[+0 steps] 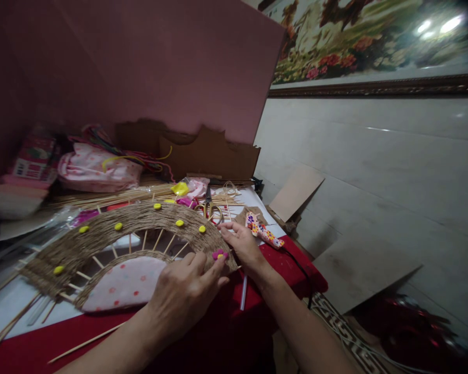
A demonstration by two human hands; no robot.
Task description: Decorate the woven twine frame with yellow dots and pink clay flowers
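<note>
A fan-shaped piece of woven twine [136, 215] on thin wooden sticks lies on the table, with yellow dots along its arc. Spotted white cloth [125, 280] covers its inner half-circle. A small magenta flower [219, 254] with a yellow centre sits near the fan's right end. My left hand [189, 285] is closed over the fan, its index fingertip pressed on that flower and the other fingers curled. At the outer right edge, my right hand [244, 246] grips the fan between thumb and fingers. The thumb's underside contact is hidden.
Scissors [208, 208] lie behind the fan, near a flower-patterned glue gun [263, 228] with a black cord. Bundled sticks [120, 196], yarn [136, 158] and a spotted cloth bundle [97, 169] fill the back. A clear glue stick [243, 293] rests on the red tablecloth [292, 270].
</note>
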